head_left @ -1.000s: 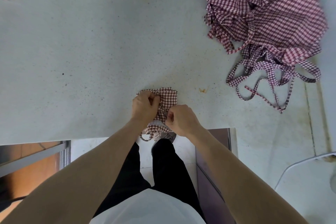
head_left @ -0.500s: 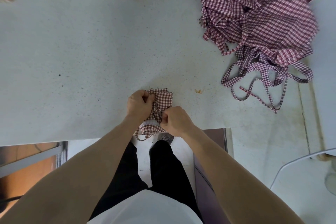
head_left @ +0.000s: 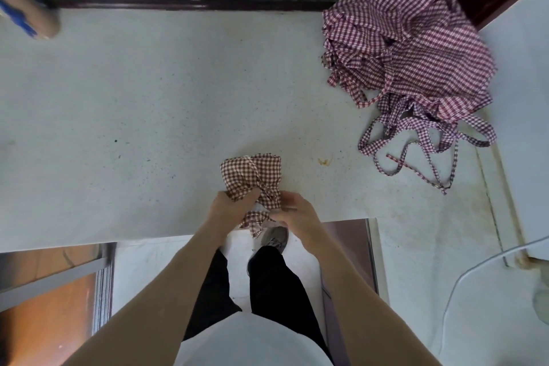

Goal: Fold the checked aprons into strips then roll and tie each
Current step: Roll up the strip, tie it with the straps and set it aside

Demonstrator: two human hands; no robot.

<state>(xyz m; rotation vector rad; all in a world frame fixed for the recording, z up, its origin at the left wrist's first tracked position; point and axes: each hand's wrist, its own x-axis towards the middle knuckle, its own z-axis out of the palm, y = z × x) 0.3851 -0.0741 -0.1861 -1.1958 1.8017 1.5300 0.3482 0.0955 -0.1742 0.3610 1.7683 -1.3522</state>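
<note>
Both hands are working the rolled apron at the near edge of the counter, left hand gripping its lower end, right hand pinching the tie strap.

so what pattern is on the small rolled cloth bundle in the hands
Dark red and white gingham check on the rolled apron bundle, seen from the head view.

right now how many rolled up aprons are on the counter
1. The rolled apron lies at the counter's near edge, held by both hands. The apron pile at far right is unrolled and could hide others.
</note>
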